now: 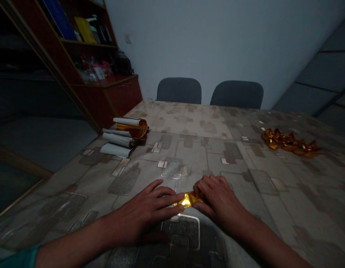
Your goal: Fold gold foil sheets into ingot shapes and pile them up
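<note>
A small piece of shiny gold foil paper (188, 200) lies on the patterned table (194, 149) near its front edge, between my hands. My left hand (150, 210) rests on the table with its fingers stretched out, fingertips pressing the foil's left end. My right hand (217, 199) covers the foil's right end with fingers curled down onto it. Most of the foil is hidden under my fingers.
Several rolls of gold-and-white foil sheets (124, 136) lie at the table's left edge. A heap of folded gold foil pieces (289, 142) sits at the right. Two grey chairs (208, 91) stand behind the table. A red-brown shelf cabinet (102, 74) stands at the back left.
</note>
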`<state>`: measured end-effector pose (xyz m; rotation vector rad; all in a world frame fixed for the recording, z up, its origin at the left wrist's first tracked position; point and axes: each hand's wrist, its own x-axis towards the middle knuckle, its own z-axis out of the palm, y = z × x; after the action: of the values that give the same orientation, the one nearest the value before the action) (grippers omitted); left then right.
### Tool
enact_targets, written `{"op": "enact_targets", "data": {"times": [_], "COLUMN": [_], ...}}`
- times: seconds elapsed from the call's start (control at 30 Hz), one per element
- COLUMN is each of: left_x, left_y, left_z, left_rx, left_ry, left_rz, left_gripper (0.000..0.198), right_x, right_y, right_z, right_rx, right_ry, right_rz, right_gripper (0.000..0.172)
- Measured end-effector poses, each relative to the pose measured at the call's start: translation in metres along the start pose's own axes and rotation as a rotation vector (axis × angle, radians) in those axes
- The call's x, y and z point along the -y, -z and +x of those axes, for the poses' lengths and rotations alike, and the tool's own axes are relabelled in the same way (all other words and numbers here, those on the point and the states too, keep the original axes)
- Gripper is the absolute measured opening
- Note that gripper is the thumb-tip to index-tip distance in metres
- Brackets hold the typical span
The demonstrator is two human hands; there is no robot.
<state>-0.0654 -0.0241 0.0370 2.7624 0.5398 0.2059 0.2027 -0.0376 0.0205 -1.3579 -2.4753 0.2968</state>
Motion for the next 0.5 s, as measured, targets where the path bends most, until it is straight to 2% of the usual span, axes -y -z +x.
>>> {"op": "enact_targets", "data": {"times": [0.23, 0.3, 0.4, 0.47, 0.5], "left_x": [0.0, 0.001, 0.002, 0.0, -0.002], "left_y": [0.0, -0.001, -0.002, -0.004, -0.005], "left_z": [0.0, 0.0, 0.006, 0.015, 0.022], "left_rx": [-0.015, -0.037, -0.219, -0.357, -0.339], "left_ry": [-0.012, 0.006, 0.188, 0.392, 0.452], "left_rz": [0.045, -0.006, -0.151, -0.187, -0.173], "left_gripper": [0.068, 0.055, 0.023, 0.017, 0.01], "right_x": [0.003, 0.003, 0.002, 0.001, 0.001], "right_y": [-0.006, -0.01, -0.013, -0.015, -0.015], "right_z": [0.004, 0.004, 0.004, 0.004, 0.004], "right_rx": [-0.012, -0.033, -0.059, -0.066, -0.067], "right_ry": [-0.041, -0.036, -0.023, -0.018, -0.019], "right_rz": [-0.069, -0.097, -0.129, -0.141, -0.142], "right_gripper": [0.009, 0.009, 0.008, 0.008, 0.008]}}
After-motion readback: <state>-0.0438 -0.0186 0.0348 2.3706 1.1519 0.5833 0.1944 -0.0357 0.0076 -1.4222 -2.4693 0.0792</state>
